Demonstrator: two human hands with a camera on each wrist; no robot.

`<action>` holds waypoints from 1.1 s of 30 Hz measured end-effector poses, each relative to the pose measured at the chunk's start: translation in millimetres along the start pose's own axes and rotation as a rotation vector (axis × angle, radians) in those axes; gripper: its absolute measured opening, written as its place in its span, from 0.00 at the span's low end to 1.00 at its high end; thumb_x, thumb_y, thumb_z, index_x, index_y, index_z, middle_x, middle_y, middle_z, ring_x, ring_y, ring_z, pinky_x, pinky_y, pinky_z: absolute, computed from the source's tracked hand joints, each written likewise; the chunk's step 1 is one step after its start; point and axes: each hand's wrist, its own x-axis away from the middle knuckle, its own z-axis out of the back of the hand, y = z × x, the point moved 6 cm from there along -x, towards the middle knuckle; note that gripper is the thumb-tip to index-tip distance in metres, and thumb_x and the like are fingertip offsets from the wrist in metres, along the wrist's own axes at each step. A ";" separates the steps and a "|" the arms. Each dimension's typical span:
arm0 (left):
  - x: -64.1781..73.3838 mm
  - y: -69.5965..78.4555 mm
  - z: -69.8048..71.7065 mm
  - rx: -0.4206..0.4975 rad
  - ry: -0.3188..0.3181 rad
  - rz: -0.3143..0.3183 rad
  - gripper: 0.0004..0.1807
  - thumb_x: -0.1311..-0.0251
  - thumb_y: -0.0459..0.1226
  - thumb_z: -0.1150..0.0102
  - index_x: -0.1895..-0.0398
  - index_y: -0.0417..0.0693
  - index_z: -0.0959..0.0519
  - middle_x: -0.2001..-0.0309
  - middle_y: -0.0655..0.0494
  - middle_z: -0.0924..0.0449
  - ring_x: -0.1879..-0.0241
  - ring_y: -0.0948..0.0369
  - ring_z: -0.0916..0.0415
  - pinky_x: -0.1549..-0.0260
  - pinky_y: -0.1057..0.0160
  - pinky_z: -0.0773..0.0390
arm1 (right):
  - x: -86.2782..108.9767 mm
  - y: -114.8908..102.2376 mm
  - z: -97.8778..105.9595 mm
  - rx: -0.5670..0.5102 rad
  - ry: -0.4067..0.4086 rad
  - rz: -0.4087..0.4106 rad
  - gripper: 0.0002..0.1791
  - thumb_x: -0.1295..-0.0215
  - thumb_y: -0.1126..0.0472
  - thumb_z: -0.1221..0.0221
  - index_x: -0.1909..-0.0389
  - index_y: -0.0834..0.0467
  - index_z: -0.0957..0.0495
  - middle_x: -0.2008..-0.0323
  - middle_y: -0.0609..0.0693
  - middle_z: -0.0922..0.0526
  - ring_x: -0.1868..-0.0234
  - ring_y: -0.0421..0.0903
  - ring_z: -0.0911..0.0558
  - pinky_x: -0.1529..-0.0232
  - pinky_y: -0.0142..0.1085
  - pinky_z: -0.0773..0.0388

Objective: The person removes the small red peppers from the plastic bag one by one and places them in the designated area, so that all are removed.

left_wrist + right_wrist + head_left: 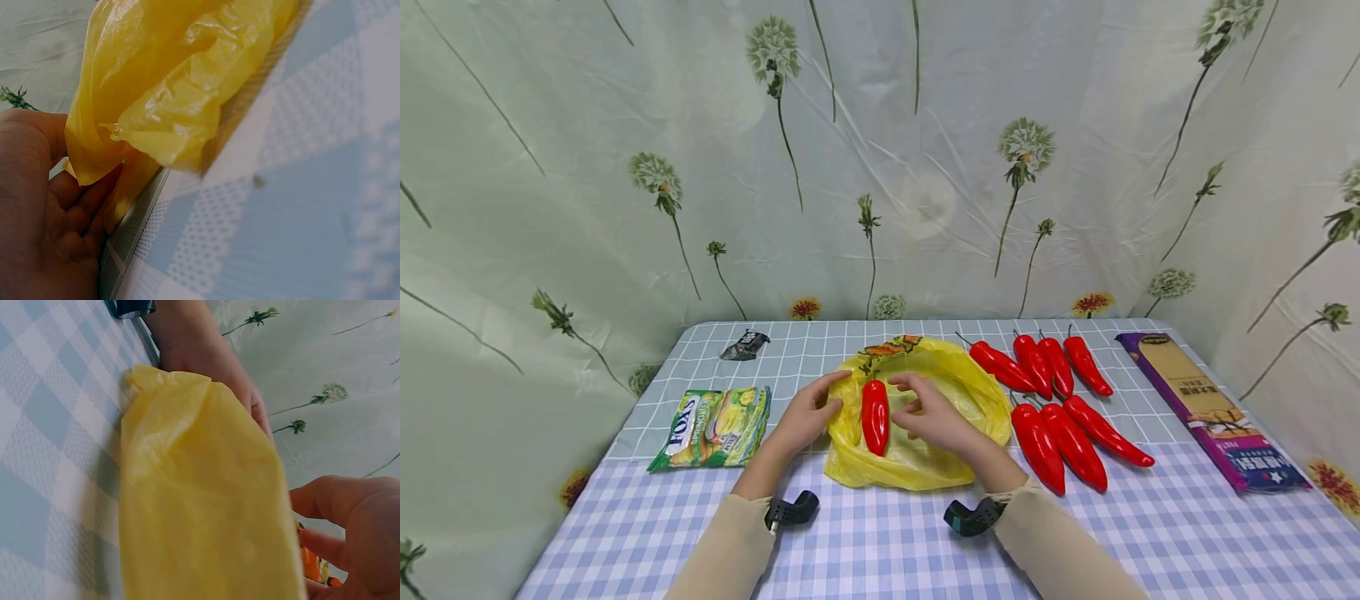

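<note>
A yellow plastic bag (895, 475) lies spread open on the table, its mouth facing up. One red chili pepper (875, 417) is inside it, towards the left side. My left hand (808, 417) holds the bag's left rim; in the left wrist view, the yellow film (94, 144) passes between thumb and fingers. Over the bag's opening hovers my right hand (936, 417), its fingers loosely bent just right of the pepper, with nothing in its grasp. In the right wrist view, the bag's side (200, 487) covers much of what lies behind it.
Several more red peppers (1041, 446) lie in two groups right of the bag. A purple pasta packet (1213, 408) is at the far right. On the left are a green Fox's candy bag (715, 427) and a small black wrapper (745, 345). A curtain (925, 167) hangs behind.
</note>
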 end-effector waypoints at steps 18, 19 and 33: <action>0.0 0.9 1.6 -0.002 -0.008 -0.013 0.26 0.31 0.33 0.48 0.30 0.57 0.29 0.30 0.46 0.29 0.40 0.52 0.26 0.40 0.54 0.24 | -10.5 -0.6 -13.3 0.117 0.020 0.004 0.35 0.36 0.55 0.35 0.29 0.51 0.35 0.37 0.59 0.30 0.57 0.45 0.22 0.59 0.36 0.18; -0.1 0.6 1.5 -0.004 -0.009 -0.014 0.26 0.31 0.33 0.48 0.30 0.57 0.29 0.30 0.46 0.29 0.40 0.52 0.26 0.40 0.54 0.24 | -10.4 -0.5 -14.0 0.126 0.022 -0.002 0.36 0.36 0.55 0.35 0.29 0.51 0.35 0.37 0.59 0.30 0.57 0.46 0.22 0.58 0.36 0.19; 2.3 4.3 1.4 0.001 -0.010 -0.001 0.27 0.31 0.33 0.48 0.30 0.58 0.30 0.28 0.46 0.32 0.34 0.49 0.29 0.34 0.46 0.28 | -10.6 3.6 -22.1 0.229 0.048 -0.100 0.43 0.41 0.43 0.33 0.26 0.43 0.39 0.42 0.53 0.28 0.53 0.49 0.25 0.51 0.40 0.19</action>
